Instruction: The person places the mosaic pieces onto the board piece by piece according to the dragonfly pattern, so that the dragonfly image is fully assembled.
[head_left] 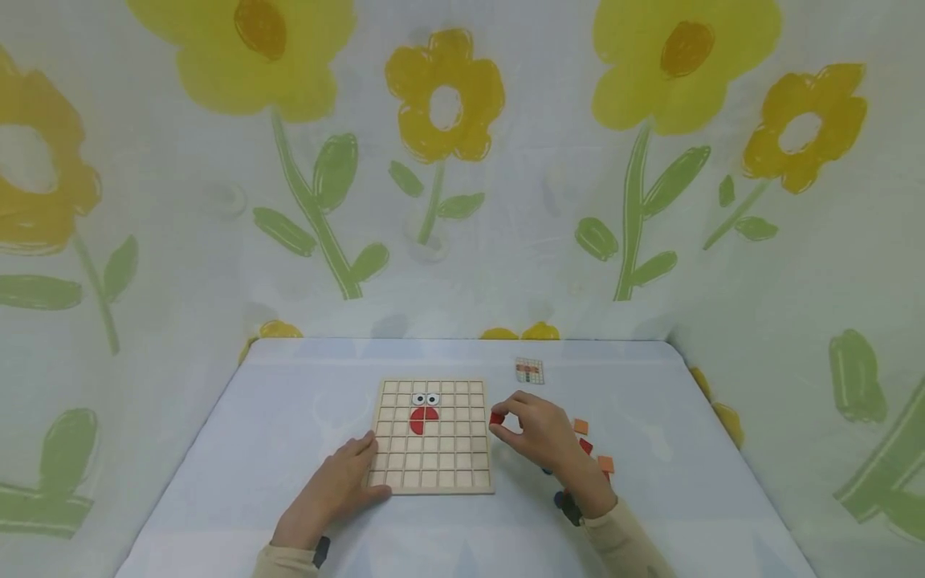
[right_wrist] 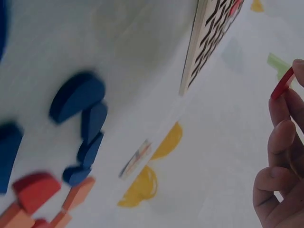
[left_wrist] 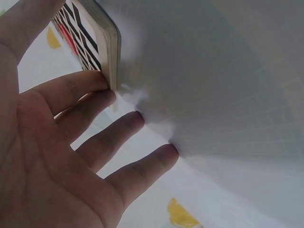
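A wooden grid board (head_left: 455,461) lies flat on the table. On it sit two eye tiles (head_left: 425,399) and, just beneath them, several red curved pieces (head_left: 424,414) forming most of a disc. My left hand (head_left: 340,482) rests against the board's left edge, its fingers fairly straight; the left wrist view shows fingertips (left_wrist: 110,95) touching the rim. Off the board's right side, my right hand (head_left: 542,429) pinches a small red piece (right_wrist: 283,83) between thumb and forefinger, above the table.
A small pattern card (head_left: 529,371) lies behind the board to the right. Beside and partly under my right forearm are loose orange squares (head_left: 605,464), red pieces (head_left: 586,445) and several blue pieces (right_wrist: 78,97). A flowered cloth (head_left: 462,265) hangs behind the table.
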### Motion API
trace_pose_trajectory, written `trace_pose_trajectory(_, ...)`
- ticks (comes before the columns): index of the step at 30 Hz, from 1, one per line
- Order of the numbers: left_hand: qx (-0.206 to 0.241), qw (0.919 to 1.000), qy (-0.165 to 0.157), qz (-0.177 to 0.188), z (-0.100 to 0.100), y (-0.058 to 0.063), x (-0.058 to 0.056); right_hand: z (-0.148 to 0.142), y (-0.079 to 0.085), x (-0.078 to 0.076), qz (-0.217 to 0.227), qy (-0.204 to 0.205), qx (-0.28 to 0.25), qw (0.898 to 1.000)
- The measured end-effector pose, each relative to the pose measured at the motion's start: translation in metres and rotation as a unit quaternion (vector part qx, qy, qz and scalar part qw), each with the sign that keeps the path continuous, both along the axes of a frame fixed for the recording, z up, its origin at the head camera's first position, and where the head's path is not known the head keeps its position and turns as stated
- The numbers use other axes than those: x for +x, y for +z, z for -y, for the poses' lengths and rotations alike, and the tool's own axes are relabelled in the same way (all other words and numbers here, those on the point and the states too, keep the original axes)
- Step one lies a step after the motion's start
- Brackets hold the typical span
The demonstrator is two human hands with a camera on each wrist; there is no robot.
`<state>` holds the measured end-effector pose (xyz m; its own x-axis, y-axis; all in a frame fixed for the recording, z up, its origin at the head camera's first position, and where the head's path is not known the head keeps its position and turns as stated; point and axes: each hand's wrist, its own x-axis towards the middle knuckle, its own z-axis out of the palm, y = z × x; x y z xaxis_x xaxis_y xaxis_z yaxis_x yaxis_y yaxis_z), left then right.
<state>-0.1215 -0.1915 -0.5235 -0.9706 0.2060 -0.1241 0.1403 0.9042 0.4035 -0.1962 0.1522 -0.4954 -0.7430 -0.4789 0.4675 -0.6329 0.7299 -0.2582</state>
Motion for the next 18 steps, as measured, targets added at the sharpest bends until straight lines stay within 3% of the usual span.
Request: trace_pose_trajectory(18,0.001,1.0,0.004,-0.002,-0.002,0.004,0.002,0.052,-0.004,-0.021,0.015,0.046,0.029,0.998)
